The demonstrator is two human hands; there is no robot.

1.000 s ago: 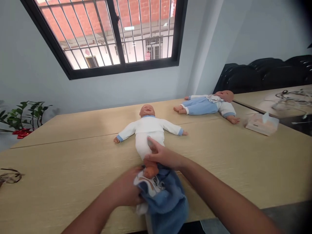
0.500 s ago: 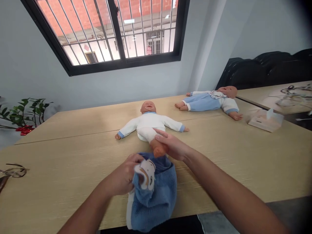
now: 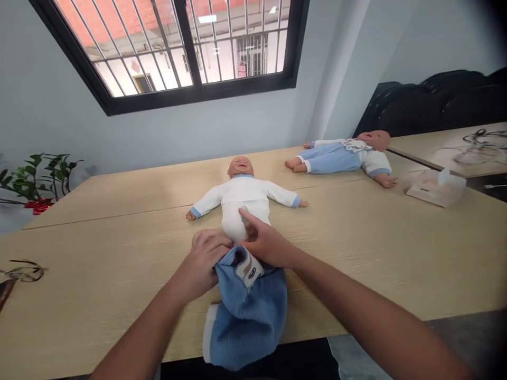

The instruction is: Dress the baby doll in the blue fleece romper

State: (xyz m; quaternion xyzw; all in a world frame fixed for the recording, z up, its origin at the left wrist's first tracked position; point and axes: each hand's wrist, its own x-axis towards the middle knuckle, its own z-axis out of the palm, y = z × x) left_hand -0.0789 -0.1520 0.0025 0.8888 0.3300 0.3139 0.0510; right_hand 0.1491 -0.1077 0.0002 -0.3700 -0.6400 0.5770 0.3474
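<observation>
A baby doll [image 3: 242,182] in a white top with blue cuffs lies on its back, head toward the window and arms spread. Below its white lower body hangs a pair of blue fleece trousers [image 3: 249,311], with a cartoon patch near the bunched opening and a white band at one end. My left hand [image 3: 206,258] is closed on the trousers' bunched edge. At the doll's crotch, my right hand [image 3: 269,243] grips one of its legs; the foot is hidden among cloth and fingers. The trousers hang over the table's near edge.
A second doll [image 3: 332,157] in blue trousers lies at the back right of the wooden table [image 3: 119,274]. Near it stands a tissue box [image 3: 435,190]. Glasses [image 3: 26,272] lie at the left edge, and a potted plant [image 3: 43,179] stands beyond.
The doll's bare foot, visible before above the trousers, is now hidden at their opening. My left hand has raised the bunched edge toward the doll, and my right hand has shifted slightly left.
</observation>
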